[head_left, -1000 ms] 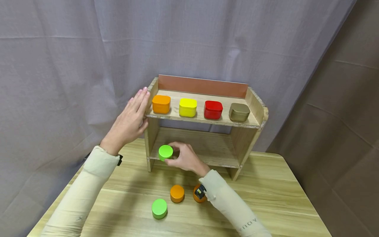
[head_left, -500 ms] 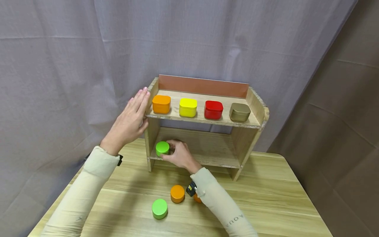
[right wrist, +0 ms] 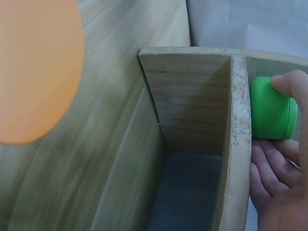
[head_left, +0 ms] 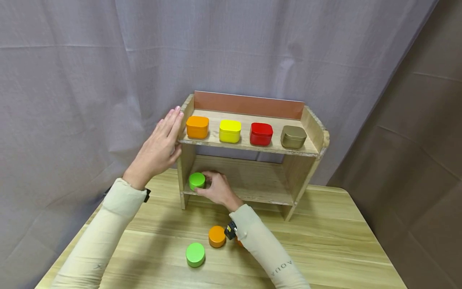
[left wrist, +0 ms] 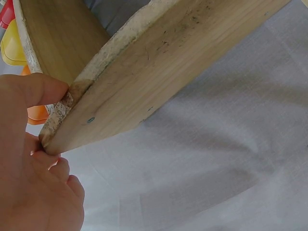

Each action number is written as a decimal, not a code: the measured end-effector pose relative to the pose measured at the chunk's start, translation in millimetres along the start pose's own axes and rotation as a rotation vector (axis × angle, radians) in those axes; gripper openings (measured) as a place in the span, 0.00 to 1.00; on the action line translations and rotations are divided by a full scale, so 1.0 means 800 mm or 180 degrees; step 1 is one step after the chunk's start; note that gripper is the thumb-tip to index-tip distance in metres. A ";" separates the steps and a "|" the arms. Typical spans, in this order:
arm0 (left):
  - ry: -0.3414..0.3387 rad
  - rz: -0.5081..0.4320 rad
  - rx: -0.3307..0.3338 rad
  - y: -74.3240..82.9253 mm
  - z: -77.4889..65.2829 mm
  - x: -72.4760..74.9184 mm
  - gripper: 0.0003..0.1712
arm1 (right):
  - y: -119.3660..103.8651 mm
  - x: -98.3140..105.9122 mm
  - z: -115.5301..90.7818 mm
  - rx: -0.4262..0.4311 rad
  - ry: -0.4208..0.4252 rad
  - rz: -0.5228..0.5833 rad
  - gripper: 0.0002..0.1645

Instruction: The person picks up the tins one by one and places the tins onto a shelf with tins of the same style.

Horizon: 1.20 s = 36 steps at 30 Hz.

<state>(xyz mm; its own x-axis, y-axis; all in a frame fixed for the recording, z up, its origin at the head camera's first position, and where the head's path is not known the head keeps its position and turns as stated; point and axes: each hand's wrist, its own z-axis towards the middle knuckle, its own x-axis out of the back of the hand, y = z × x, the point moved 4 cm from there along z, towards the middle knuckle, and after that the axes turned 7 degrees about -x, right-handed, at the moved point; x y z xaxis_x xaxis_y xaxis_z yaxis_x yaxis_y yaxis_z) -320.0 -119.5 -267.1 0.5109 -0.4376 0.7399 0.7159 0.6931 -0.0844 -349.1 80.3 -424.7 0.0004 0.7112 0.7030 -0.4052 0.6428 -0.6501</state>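
Since a second ago, the green tin (head_left: pixel 197 181) has gone from just in front of the shelf (head_left: pixel 303 172) onto its low board (head_left: pixel 252 182), at the left end near the front edge. It looks set down, but the right hand (head_left: pixel 217 188) has not let go: thumb and fingers pinch it. Up on the shelf's top board (head_left: pixel 245 134), four tins stand in a row: orange tin (head_left: pixel 197 127), yellow tin (head_left: pixel 229 131), red tin (head_left: pixel 261 134), brown tin (head_left: pixel 293 137). Three are left in front of the shelf, on the table (head_left: pixel 335 233): another green tin (head_left: pixel 195 254), a round orange tin (head_left: pixel 217 236) and one more mostly hidden by the right sleeve (head_left: pixel 265 249), which slants in from the shelf's front. The left hand (head_left: pixel 155 146) holds no tin; its straight fingers lie against the shelf's left side, thumb on the front edge.
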 end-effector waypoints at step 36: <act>0.0014 -0.0012 0.0002 0.000 0.000 -0.001 0.54 | -0.012 0.040 -0.036 0.0321 0.0014 -0.0198 0.41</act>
<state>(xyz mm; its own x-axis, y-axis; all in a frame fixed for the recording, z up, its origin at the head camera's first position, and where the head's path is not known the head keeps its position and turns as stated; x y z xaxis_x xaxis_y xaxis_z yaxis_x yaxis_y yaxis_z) -320.7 -119.2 -267.8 0.5103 -0.4427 0.7373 0.7176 0.6917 -0.0813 -319.0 104.9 -404.3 0.0322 0.6722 0.7396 -0.4942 0.6539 -0.5728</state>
